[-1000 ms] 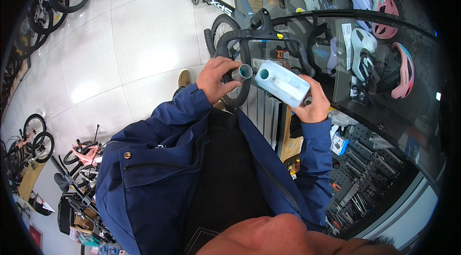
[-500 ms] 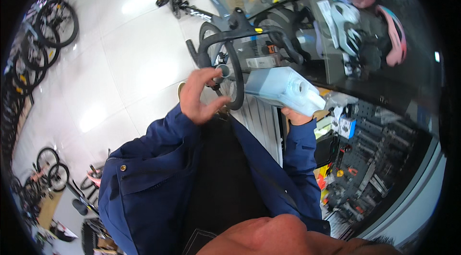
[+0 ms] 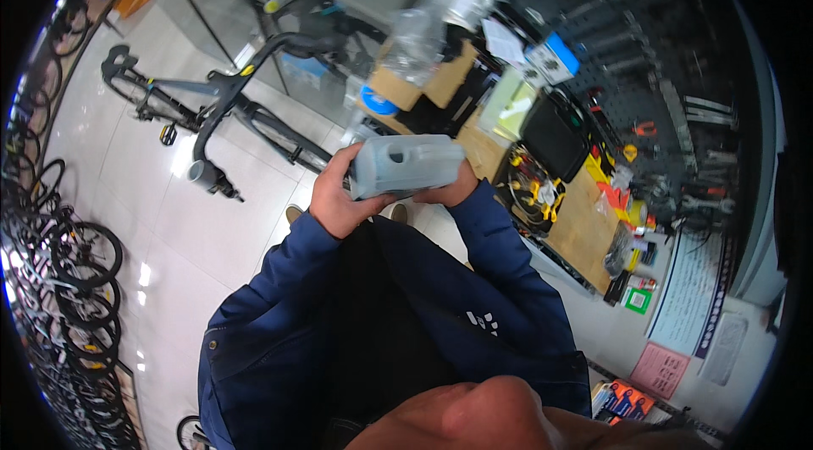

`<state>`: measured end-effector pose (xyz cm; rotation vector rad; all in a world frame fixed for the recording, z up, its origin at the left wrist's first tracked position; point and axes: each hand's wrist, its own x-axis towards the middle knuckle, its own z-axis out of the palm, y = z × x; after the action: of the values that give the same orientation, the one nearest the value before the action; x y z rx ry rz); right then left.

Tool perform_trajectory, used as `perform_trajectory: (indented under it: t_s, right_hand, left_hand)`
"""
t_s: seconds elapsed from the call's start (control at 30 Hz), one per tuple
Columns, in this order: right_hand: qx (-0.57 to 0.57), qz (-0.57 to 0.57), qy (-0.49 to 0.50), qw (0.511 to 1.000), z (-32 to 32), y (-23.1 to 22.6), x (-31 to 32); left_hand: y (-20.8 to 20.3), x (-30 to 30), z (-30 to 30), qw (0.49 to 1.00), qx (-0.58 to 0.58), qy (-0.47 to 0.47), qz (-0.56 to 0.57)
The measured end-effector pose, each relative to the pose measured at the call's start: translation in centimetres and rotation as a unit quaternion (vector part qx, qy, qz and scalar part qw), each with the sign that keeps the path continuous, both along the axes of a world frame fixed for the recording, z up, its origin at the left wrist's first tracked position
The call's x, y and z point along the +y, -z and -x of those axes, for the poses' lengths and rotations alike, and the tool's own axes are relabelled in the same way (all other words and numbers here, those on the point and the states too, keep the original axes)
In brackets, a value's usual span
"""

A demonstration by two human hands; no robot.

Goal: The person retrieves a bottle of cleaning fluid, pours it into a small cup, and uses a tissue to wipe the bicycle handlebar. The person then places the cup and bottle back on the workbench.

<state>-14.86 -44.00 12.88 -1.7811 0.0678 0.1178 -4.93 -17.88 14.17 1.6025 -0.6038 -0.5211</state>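
A translucent bluish-white plastic jug [image 3: 423,164] lies between my two hands in front of my chest. My left hand [image 3: 334,200] grips its left end, with the thumb along the near side and fingers behind. My right hand [image 3: 453,187] closes around the right end, its fingers partly hidden by the jug. Beyond the jug to the left stands a bicycle with a black drop handlebar [image 3: 227,99]. A small light-coloured cup-like piece [image 3: 201,172] sits at the handlebar's near end.
To the right is a wooden workbench [image 3: 580,226] with a black case [image 3: 555,132], hand tools [image 3: 533,183] and an open cardboard box [image 3: 445,82]. Tools hang on a dark pegboard [image 3: 652,69]. Rows of bicycles [image 3: 85,281] line the far left.
My view has swung right toward the workbench. The jug, earlier in my right hand alone, is now held by both. My left hand has left the cup-like piece by the handlebar.
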Motion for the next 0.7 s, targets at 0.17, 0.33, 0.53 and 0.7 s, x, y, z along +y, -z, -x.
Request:
perform_trajectory:
  t_s: [0.17,0.33,0.53,0.7]
  right_hand:
    - [-0.049,-0.019,0.018,0.998,7.6,2.8,-7.3]
    - [-0.045,-0.152,0.133,0.978,14.7,4.3,-12.4]
    - [-0.05,-0.038,0.144,0.988,21.6,2.9,-16.3]
    - [-0.071,0.014,0.19,0.979,25.7,3.5,-18.0]
  left_hand:
    - [2.6,-8.5,6.1,0.99,0.081,0.045,0.109]
    - [4.3,-14.7,10.5,0.989,0.105,0.071,0.079]
    - [5.2,-19.4,12.2,0.983,-0.013,0.182,-0.012]
    - [5.6,-22.6,14.3,0.965,-0.038,0.257,0.023]
